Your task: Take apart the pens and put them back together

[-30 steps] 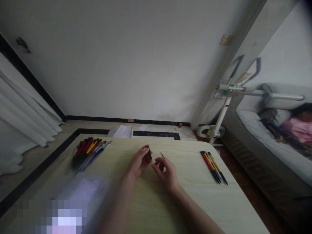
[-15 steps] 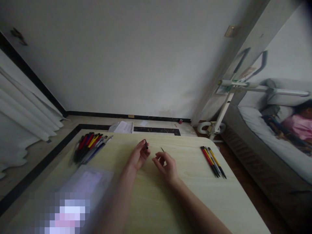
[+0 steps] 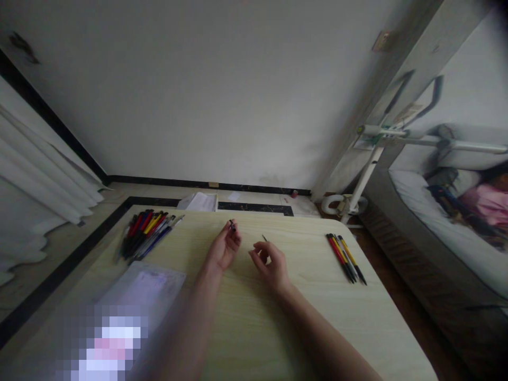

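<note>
My left hand [image 3: 225, 250] is raised over the middle of the table, its thumb and fingers closed on a small black pen part [image 3: 232, 227], perhaps a cap. To its right, my right hand [image 3: 274, 266] curls with thumb and index finger near each other. From behind its fingers pokes the tip of a thin dark rod [image 3: 264, 238], like a pen refill; the rest of it is hidden. A gap separates the two hands, and the parts they hold do not touch.
A heap of pens [image 3: 145, 233] in several colours lies at the table's [image 3: 317, 317] far left. Several pens [image 3: 346, 258] lie side by side at the right. A clear plastic sheet or bag [image 3: 159, 280] covers the near left. An exercise frame [image 3: 365, 174] stands beyond the right edge.
My left hand has shifted slightly left, and the black piece in it has turned a little. My right hand keeps nearly the same pose. The whole view has tilted slightly.
</note>
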Available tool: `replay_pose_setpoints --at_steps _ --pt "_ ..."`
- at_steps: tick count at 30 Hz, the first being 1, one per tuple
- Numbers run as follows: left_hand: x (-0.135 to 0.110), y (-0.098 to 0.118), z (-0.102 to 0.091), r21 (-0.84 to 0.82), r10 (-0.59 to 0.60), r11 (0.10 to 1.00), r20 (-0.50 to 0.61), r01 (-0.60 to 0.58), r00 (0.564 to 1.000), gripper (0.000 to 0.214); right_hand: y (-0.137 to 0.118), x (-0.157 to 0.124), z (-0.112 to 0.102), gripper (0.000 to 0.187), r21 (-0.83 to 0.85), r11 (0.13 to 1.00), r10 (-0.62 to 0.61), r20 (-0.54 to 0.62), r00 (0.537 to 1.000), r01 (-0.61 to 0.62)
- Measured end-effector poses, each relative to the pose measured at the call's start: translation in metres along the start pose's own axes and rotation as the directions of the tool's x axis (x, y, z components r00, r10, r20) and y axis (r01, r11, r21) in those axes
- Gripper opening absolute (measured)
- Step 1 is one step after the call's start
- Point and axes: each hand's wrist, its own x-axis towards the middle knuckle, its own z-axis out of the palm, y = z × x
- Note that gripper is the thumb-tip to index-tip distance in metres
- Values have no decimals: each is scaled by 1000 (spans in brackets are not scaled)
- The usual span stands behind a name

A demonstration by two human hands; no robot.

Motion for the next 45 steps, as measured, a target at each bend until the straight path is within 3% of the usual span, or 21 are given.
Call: replay_pose_setpoints --at_steps 8,19,27,37,45 --pt "1 1 -3 -47 49 998 28 -47 998 15 4 3 -4 12 -33 999 -8 -67 998 6" --pt "0 1 -5 -57 49 997 73 -45 996 11 11 16 -19 13 -35 994 93 -235 967 -105" --pt "0 1 -6 -32 42 999 70 -40 997 9 17 19 -24 16 -40 987 137 -258 956 -153" --pt "1 1 -9 -16 -5 1000 98 7 995 8 19 26 -24 17 -94 985 126 -182 975 -145" --pt "3 0 -11 -29 11 1000 123 -7 992 8 21 42 -35 17 -333 928 201 63 978 -169"
